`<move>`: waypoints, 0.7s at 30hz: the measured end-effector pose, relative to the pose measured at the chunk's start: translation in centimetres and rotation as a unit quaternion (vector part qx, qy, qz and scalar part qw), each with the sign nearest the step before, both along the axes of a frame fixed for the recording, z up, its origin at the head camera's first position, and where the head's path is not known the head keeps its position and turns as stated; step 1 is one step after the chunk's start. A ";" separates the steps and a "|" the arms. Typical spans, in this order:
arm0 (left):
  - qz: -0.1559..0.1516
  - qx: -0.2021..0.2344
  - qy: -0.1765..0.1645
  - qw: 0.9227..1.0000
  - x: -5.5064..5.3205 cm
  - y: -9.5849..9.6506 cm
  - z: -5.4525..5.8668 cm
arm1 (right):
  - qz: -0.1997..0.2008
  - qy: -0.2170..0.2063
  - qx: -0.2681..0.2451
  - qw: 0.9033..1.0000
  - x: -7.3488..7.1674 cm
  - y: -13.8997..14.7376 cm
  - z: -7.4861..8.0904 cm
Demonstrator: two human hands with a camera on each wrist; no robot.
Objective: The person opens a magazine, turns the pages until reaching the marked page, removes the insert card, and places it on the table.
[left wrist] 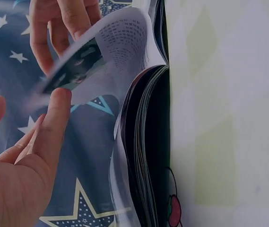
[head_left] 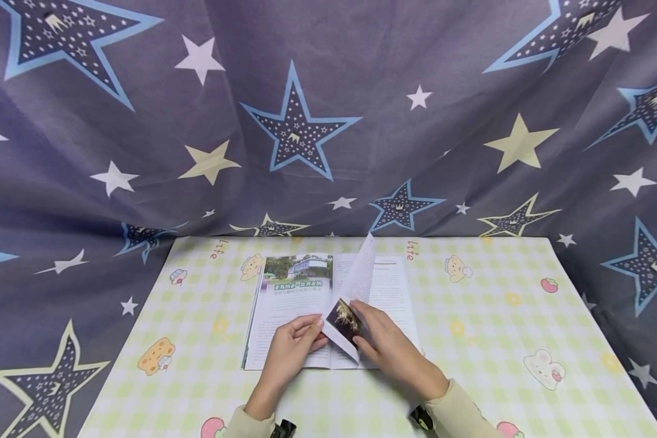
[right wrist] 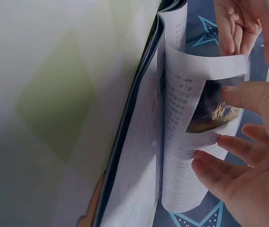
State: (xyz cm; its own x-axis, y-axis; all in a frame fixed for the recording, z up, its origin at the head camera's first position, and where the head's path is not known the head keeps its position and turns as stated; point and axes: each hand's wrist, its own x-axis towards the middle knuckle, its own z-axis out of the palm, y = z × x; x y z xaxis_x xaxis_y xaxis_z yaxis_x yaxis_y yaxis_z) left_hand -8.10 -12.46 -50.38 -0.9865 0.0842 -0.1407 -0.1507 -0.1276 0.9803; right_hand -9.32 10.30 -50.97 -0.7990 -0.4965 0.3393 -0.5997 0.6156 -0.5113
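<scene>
An open magazine lies on the table, text and a building photo on its left page. One lifted page stands curled near the spine, with a dark photo at its lower part. My right hand is on this page; in the right wrist view its thumb and fingertips touch the side bearing the dark photo. My left hand is over the left page, fingertips at the lifted page's edge. In the left wrist view its index finger reaches the page edge and its thumb stands apart.
A pale checked tablecloth with cartoon prints covers the table. Behind it hangs a dark curtain with stars. Dark wrist straps show at both sleeves.
</scene>
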 end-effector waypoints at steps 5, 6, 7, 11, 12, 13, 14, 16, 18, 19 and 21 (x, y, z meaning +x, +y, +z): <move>0.001 -0.039 0.010 0.999 -0.1 -0.5 -0.4 | 0.007 -0.017 -0.004 1.000 0.0 -0.3 0.2; 0.002 -0.047 0.012 0.999 -0.1 -0.6 -0.5 | 0.009 -0.021 -0.005 1.000 0.0 -0.3 0.2; 0.006 -0.055 0.013 0.998 -0.1 -0.8 -0.6 | 0.010 -0.025 -0.006 1.000 0.1 -0.4 0.2; 0.043 -0.088 0.006 0.995 -0.1 -2.4 -0.8 | 0.000 -0.046 -0.003 0.999 0.1 -0.5 0.2; 0.055 -0.094 0.005 0.994 -0.1 -3.0 -0.8 | -0.004 -0.053 -0.002 0.999 0.1 -0.5 0.1; 0.069 -0.101 0.002 0.992 -0.1 -3.6 -0.9 | -0.008 -0.059 0.000 0.998 0.1 -0.5 0.1; 0.084 -0.111 -0.002 0.990 0.0 -4.2 -0.9 | -0.011 -0.065 0.002 0.998 0.0 -0.4 0.0; 0.108 -0.122 -0.010 0.987 0.1 -5.5 -1.0 | -0.011 -0.075 0.013 0.997 0.0 -0.4 -0.1; 0.130 -0.132 -0.018 0.983 0.3 -6.7 -1.1 | 0.000 -0.080 0.033 0.996 -0.1 -0.3 -0.3; 0.139 -0.140 -0.023 0.980 0.5 -7.3 -1.2 | 0.007 -0.083 0.047 0.995 -0.2 -0.3 -0.4; 0.150 -0.157 -0.030 0.976 0.8 -8.3 -1.3 | 0.025 -0.087 0.080 0.993 -0.2 -0.3 -0.6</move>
